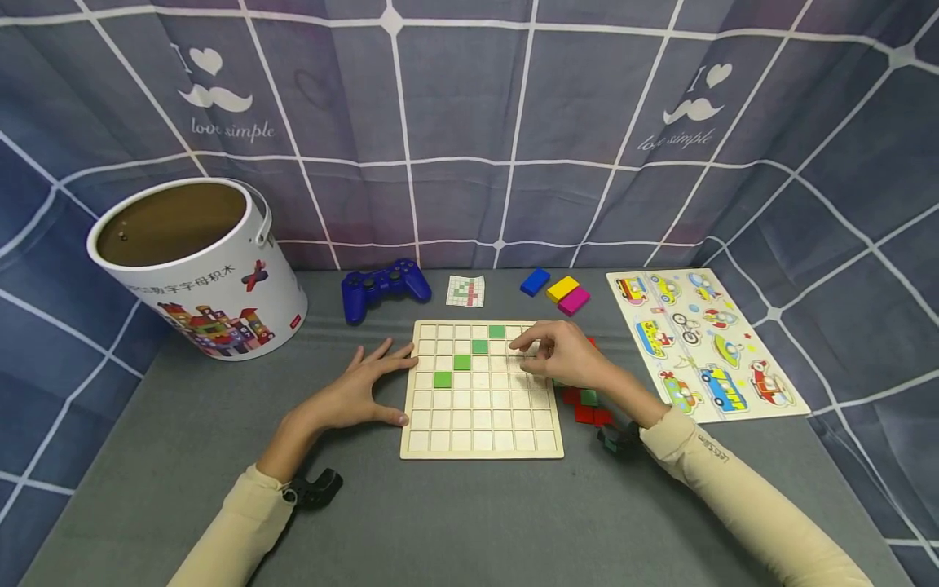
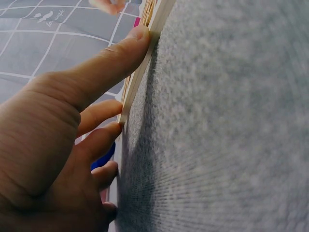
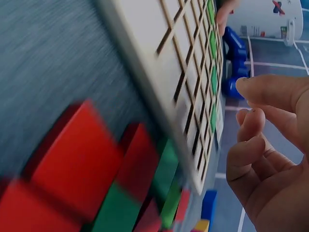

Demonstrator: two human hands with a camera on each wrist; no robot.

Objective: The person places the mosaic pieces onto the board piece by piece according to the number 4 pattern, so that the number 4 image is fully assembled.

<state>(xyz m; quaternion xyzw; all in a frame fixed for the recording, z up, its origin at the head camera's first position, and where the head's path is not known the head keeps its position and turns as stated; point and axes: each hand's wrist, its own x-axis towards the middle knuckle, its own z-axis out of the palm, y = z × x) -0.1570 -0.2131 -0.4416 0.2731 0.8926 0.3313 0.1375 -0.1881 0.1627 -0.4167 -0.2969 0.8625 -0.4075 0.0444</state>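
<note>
You are sitting at a makeshift play corner set up for recording, not a furnished room: a grey felt-covered worktop [image 1: 469,522] is walled in by draped checked fabric [image 1: 469,122], with toys laid out, a block bucket [image 1: 198,265], a game controller [image 1: 385,287], and a vehicle peg puzzle [image 1: 704,342].

Both arms wear long, close-fitting cream sleeves ending at the wrists. Right sleeve [image 1: 741,489] — small dark lettering near the cuff, at 4 o'clock from the hand. Black strapped camera mounts at each wrist — left mount [image 1: 314,489], right mount [image 1: 619,439]. Hands bare.
</note>
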